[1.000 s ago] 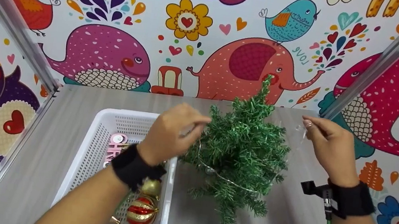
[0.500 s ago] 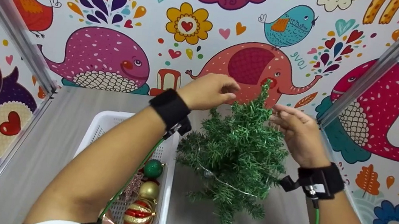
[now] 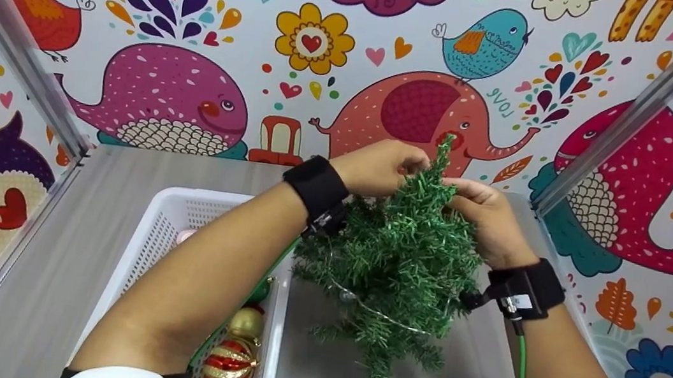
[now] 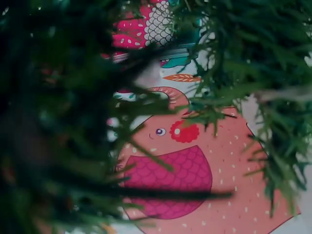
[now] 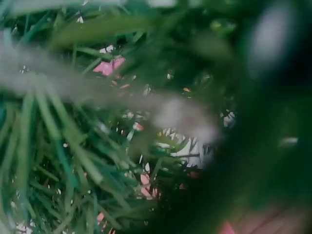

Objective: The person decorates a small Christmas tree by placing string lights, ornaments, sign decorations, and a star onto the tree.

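Note:
A small green artificial Christmas tree point(image 3: 405, 255) stands on the table. Across its front loops a thin silvery string of lights point(image 3: 382, 312) with a clear bulb on it. My left hand point(image 3: 381, 167) reaches behind the upper left of the tree, its fingers bent and partly hidden by the top. From the other side, my right hand point(image 3: 487, 220) has thumb and forefinger close together at the branches just below the tip, its fingertips hidden. Dark needles of the tree point(image 4: 224, 73) fill much of the left wrist view. Blurred needles point(image 5: 58, 146) cover the right wrist view.
A white perforated basket point(image 3: 144, 242) stands left of the tree, under my left forearm. In it lie a red-and-gold striped ball point(image 3: 229, 365), a gold ball point(image 3: 246, 322) and other ornaments. A cartoon-printed wall point(image 3: 323, 39) rises behind the grey table point(image 3: 113, 177).
My right hand, earlier pinching a clear strand right of the tree, has moved left to the treetop. My left hand has gone from the tree's left side up and behind its top.

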Demonstrator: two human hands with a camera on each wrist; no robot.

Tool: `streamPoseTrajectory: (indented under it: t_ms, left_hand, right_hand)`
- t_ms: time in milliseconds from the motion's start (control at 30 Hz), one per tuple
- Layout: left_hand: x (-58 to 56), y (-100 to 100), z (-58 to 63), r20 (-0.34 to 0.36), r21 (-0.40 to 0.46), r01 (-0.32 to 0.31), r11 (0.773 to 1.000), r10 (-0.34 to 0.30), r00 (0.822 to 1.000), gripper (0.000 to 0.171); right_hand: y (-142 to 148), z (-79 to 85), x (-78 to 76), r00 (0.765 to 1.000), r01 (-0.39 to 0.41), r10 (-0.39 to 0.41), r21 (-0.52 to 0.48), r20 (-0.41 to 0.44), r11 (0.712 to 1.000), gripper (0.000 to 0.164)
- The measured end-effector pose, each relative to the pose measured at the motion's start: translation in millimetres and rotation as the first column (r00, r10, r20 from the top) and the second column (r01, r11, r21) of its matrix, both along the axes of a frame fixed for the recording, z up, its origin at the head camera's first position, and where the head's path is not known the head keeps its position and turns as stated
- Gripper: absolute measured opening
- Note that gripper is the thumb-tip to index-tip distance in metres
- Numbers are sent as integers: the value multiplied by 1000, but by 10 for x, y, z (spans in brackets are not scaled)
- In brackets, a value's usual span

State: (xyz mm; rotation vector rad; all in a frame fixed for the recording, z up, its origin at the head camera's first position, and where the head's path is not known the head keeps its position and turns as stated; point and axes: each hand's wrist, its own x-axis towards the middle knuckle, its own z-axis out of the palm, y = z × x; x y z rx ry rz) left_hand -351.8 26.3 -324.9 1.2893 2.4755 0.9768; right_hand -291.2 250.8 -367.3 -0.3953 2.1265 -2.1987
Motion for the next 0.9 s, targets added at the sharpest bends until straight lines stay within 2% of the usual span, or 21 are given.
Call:
streamPoseTrajectory:
  t_ms: [167, 267, 367, 500, 600, 733, 900]
  left_hand:
    - [-13, 6, 34, -27, 58, 8, 998, -6, 1000, 21]
    - [-2, 8, 56, -26, 117, -39, 992, 42, 999, 18]
    - [7, -12, 68, -32, 231, -78, 970, 87, 996, 18]
    - [42, -131, 97, -37, 374, -96, 922, 118, 992, 15]
    - [93, -245, 123, -60, 413, -104, 905, 141, 988, 14]
    - [234, -361, 98, -72, 378, -107, 920, 145, 987, 11]
    - [389, -418, -60, -105, 321, -94, 942, 134, 985, 12]
  right_hand:
    - [14, 9, -2, 1000, 7, -7, -3, -19, 1000, 36]
    - [33, 10, -5, 999, 29, -29, -4, -19, 1000, 31]
    - [56, -2, -3, 999, 38, -37, 11, -24, 999, 26]
    - [57, -46, -3, 999, 36, -36, 13, -33, 999, 26]
    - [55, -81, -4, 999, 40, -40, -14, -30, 999, 18]
    - [73, -115, 21, 999, 45, -45, -2, -17, 999, 14]
    - [118, -180, 40, 998, 65, -65, 43, 12, 997, 8]
